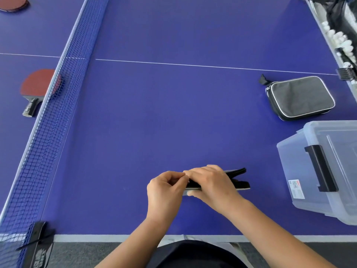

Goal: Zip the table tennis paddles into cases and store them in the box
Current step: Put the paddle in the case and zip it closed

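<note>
A black paddle case (238,179) with a grey edge lies near the table's front, its right end gaping. My right hand (212,183) grips the case from above, thumb under its near edge. My left hand (166,187) pinches something small at the case's left end, probably the zipper pull; it is too small to tell. A second black case (300,97) with white piping lies shut at the right. The clear plastic box (301,171) with a black latch stands at the right front. A red paddle (37,87) lies beyond the net, another red paddle (13,3) at the far left corner.
The blue net (63,105) runs diagonally across the blue table (164,113), clamped by a black post (38,240) at the front left. White balls (340,38) fill a tray along the table's far right edge.
</note>
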`<state>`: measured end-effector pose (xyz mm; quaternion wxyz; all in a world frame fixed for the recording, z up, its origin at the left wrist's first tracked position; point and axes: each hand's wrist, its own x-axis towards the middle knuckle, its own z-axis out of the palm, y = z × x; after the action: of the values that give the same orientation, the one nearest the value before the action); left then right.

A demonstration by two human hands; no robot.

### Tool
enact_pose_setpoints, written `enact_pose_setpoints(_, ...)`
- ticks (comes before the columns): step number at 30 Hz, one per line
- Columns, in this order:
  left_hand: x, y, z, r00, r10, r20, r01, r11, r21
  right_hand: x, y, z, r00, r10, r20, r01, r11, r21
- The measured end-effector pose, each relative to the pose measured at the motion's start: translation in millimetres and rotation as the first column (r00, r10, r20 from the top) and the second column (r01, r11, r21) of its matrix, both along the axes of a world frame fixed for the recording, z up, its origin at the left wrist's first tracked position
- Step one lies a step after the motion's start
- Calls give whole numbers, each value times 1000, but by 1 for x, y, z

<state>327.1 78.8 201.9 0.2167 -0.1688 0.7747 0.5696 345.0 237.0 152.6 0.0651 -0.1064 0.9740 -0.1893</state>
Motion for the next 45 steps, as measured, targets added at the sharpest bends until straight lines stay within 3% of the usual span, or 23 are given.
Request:
enact_pose_setpoints(4,-4,0,7,998,-52,18,52,998,20,14,-19,-12,962,-203,-184,160,961,-224)
enact_pose_setpoints(11,-18,-26,6,951,-306,-45,304,951,-54,16,-21,-25,913,-251,-321,165,948,-273)
enact_pose_setpoints(13,-19,-37,-8,884,-425,-195,372,892,-257,14,-21,-24,914,-265,-306,179,943,-282)
enact_pose_setpoints(14,-19,-40,-17,812,-534,-236,428,819,-382,13,-22,-24,913,-268,-307,184,943,-277)
enact_pose_setpoints(16,-19,-42,-35,716,-669,-197,506,693,-514,11,-23,-24,904,-279,-323,196,944,-266)
enact_pose_setpoints(22,-21,-37,-48,727,-652,-216,444,685,-577,17,-18,-17,810,-464,-360,334,868,-366)
enact_pose_setpoints(27,-25,-38,-45,707,-682,-190,459,646,-610,40,25,-20,614,-726,-310,574,680,-456)
enact_pose_setpoints(31,-32,-20,-34,575,-810,-112,502,458,-733,49,34,-15,580,-792,-190,626,583,-518)
enact_pose_setpoints(35,-35,40,-31,382,-924,-32,645,291,-707,47,33,-11,578,-804,-142,624,547,-559)
enact_pose_setpoints(38,-37,55,-31,400,-914,-64,651,333,-683,49,39,1,574,-811,-112,621,521,-585)
enact_pose_setpoints(42,-37,27,-26,554,-815,-170,646,550,-529,49,61,30,378,-914,148,692,173,-701)
enact_pose_setpoints(45,-36,11,-19,609,-768,-199,622,618,-480,43,59,53,429,-880,202,648,144,-748)
